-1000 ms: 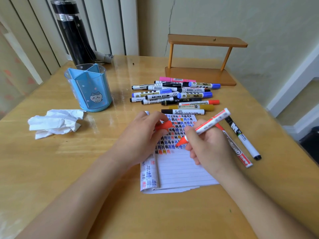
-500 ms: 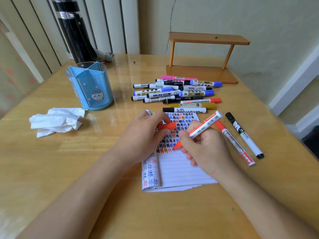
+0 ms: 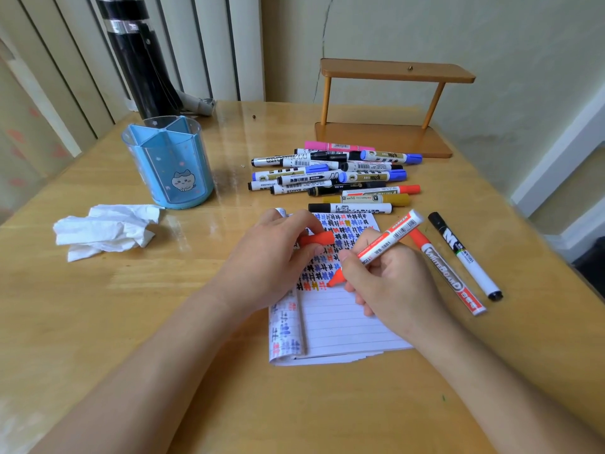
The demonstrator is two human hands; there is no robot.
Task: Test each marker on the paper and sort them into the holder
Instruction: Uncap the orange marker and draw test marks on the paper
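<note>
Since a second ago, the red marker has tilted lower, and its tip has come down and leftward to the paper. It now meets the sheet at the end of the lowest row of coloured test marks.

The right hand holds the marker in a writing grip, fingers curled round the barrel near the tip. The left hand rests on the paper's left side and pinches the red cap between thumb and fingers.

The paper lies on a wooden table. Beyond it is a pile of capped markers. Two more, a red whiteboard marker and a black marker, lie apart to the right.

The blue holder, split into compartments, stands well to the left, behind a crumpled tissue. No marker shows above its rim.

The step in hand appears to be testing the red marker. Most of the task seems to remain. The next move likely calls for bringing cap and tip together squarely, then reaching left across the table to drop the marker into one compartment.
</note>
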